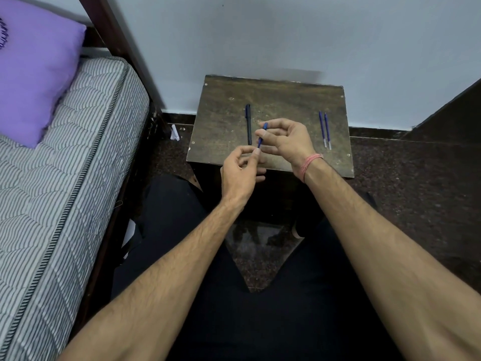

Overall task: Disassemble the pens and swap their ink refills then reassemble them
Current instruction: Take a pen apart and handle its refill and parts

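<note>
- Dark wooden stool (223, 142) against the far wall, between the knees.
- Right hand (289, 142) over the stool's middle, fingers pinched on the blue pen barrel (262, 135).
- Left hand (240, 169) nearer, thumb and forefinger closed on its lower end.
- Black pen (248, 123) lying left.
- Two blue ink refills (325, 128) lying side by side, far right.

No text, label, brand or number is readable anywhere in this view
</note>
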The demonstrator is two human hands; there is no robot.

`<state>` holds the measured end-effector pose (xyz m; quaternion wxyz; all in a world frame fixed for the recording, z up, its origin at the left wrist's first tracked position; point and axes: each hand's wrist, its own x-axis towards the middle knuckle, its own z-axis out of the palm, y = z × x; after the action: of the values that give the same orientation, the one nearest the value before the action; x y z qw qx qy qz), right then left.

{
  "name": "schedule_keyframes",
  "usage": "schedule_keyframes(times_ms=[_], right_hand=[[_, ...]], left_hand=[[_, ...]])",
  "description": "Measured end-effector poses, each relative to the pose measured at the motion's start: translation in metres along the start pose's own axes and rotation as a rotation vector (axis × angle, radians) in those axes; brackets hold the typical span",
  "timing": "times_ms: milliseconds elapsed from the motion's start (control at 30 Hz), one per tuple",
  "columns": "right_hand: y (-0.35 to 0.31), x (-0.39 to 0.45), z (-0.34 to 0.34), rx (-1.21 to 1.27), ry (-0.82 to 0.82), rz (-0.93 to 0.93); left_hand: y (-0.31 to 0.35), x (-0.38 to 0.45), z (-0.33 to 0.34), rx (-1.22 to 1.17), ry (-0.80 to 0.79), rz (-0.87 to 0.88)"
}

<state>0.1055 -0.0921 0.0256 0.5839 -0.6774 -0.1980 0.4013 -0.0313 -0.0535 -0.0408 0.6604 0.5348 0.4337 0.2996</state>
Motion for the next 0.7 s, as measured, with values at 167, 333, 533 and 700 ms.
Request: schedule_keyframes(times_ms=[167, 333, 533, 700], right_hand=[[-0.004, 0.006, -0.003, 0.08, 0.032, -0.003], [-0.001, 0.02, -0.005, 0.063, 0.15, -0.035], [0.009, 0.05, -0.009, -0.303, 0.367, 0.016], [0.019, 0.063, -0.001, -0.62, 0.362, -0.005]], left_hand=[[-0.003, 0.0, -0.002, -0.024, 0.001, -0.015], [-0.009, 0.0, -0.002, -0.014, 0.03, -0.035], [-0.012, 0.013, 0.0, 0.003, 0.048, -0.031], [-0.011, 0.02, 0.002, -0.006, 0.055, -0.023]])
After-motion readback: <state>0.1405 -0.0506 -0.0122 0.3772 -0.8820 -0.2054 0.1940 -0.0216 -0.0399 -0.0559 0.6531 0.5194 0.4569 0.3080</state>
